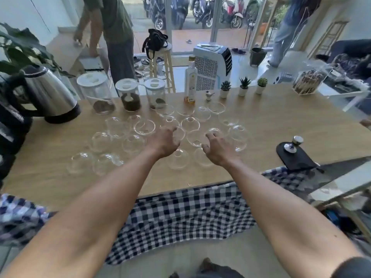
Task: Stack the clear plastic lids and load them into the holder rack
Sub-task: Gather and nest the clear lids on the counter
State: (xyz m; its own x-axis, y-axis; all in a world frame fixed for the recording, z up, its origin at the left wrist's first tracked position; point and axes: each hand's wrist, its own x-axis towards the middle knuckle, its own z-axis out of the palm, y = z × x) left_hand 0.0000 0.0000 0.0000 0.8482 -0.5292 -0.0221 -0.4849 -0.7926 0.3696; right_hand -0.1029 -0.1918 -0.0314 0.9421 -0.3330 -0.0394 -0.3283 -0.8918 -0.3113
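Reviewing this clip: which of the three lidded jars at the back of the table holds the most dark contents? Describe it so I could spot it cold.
Start at the steel kettle on the wooden table's far left. Three clear jars with white lids stand in a row to its right. Take the middle jar: its dark fill is piled clearly deeper than the thin layers in the jars on either side.

From my feed, a steel kettle (50, 95) sits at ten o'clock on the wooden table (281, 125). Three lidded jars (128, 95) stand at eleven, a glass bottle (190, 81) at twelve, three small potted succulents (244, 86) at one. A black tamper stand (295, 155) lies at three.
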